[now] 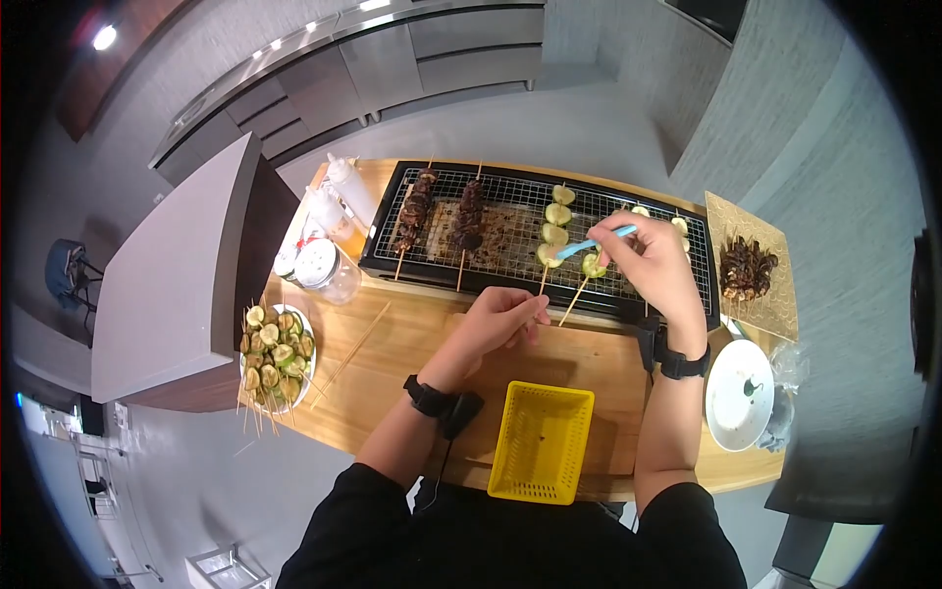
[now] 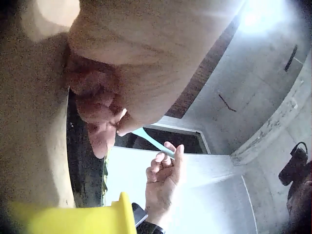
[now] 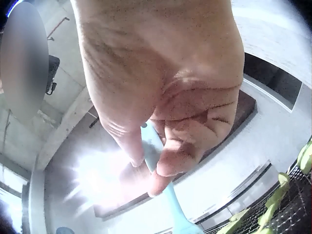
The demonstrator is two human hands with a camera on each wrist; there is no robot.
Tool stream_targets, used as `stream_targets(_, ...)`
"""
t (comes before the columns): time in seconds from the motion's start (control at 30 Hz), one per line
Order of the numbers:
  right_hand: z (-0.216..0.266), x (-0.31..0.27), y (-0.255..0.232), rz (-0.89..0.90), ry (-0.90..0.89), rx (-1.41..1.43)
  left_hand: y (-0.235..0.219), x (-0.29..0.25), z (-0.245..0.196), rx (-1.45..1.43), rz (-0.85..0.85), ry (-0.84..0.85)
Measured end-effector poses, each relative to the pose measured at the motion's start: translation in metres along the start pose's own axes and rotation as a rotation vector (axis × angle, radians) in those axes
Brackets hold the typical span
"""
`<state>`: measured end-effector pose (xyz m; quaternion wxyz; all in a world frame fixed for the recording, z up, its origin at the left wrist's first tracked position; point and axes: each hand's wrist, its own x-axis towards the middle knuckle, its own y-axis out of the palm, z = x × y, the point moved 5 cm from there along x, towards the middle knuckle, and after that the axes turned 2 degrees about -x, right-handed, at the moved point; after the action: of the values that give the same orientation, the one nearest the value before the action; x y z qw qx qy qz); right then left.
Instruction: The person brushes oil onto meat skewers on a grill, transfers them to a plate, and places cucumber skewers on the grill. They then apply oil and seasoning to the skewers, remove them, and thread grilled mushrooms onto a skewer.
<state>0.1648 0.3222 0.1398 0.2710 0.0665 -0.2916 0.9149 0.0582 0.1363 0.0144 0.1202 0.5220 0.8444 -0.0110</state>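
My left hand (image 1: 505, 319) pinches the lower end of a wooden skewer (image 1: 544, 282) at the grill's near edge. Pale green vegetable slices (image 1: 554, 236) are threaded along that skewer, which lies on the grill rack. My right hand (image 1: 653, 263) holds a light blue brush (image 1: 587, 246) between thumb and fingers, its head at the lowest slice. In the right wrist view the blue handle (image 3: 170, 195) passes between the fingertips. The left wrist view shows my left hand (image 2: 100, 114) with its fingers curled; the skewer is hard to make out there.
Two dark meat skewers (image 1: 468, 214) lie on the grill's left. A plate of vegetable skewers (image 1: 306, 365), a jar (image 1: 339, 279) and bottles (image 1: 351, 188) stand left. A yellow basket (image 1: 506, 461) sits in front; a white bowl (image 1: 724, 398) and a gold board (image 1: 780, 312) are right.
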Motion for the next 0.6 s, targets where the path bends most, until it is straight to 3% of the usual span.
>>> stream_targets(0.13,0.000,0.002,0.000,-0.124,-0.015,0.099,0.000,0.001,0.003,-0.011,-0.014,-0.045)
stream_targets(0.23,-0.011,0.004,0.003,-0.067,-0.039,-0.043,0.000,0.000,0.002,-0.008,-0.015,-0.038)
stream_targets(0.6,-0.017,0.009,0.005,-0.208,-0.015,-0.020,0.001,0.001,0.004,-0.037,-0.009,-0.010)
